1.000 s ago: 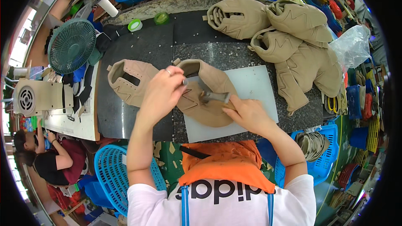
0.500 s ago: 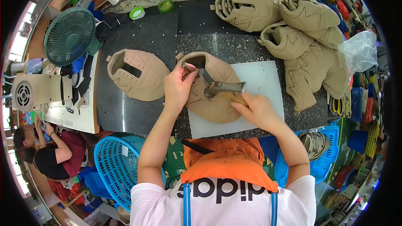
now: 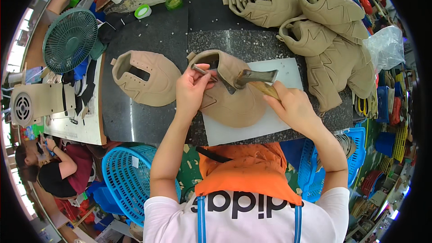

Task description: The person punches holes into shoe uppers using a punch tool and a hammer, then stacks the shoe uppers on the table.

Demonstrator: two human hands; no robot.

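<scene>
Tan shoe upper [image 3: 234, 94] between both hands

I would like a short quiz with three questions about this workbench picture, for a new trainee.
1. True or false: the left hand holds a thin metal punch against the tan shoe upper.
2. What does the right hand hold? A) scissors B) a hammer C) a brush
3. Fill in: the shoe upper being worked on lies on a white ___ board.

Key
1. True.
2. B; its metal head is above the upper, and the hand grips the wooden handle.
3. Cutting; the white cutting board lies on the dark worktop, and a second tan upper lies to its left.
</scene>
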